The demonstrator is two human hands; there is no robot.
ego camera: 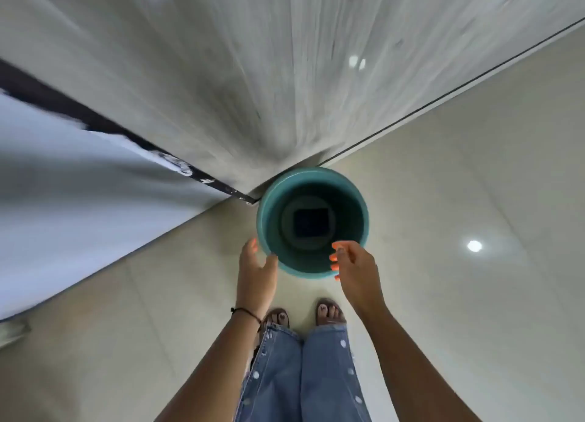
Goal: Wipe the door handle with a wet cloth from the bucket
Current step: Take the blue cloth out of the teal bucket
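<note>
Now, looking down from your head, a teal bucket (312, 181) stands on the pale tiled floor (459, 295) at the foot of a grey door (253, 73). Something dark and square lies at its bottom; you cannot tell what. Your left hand (256, 271) and right hand (356, 268) hover at the near rim, fingers spread, holding nothing.

Teal bucket (269, 197) upright on floor by door, dark square inside.
</note>
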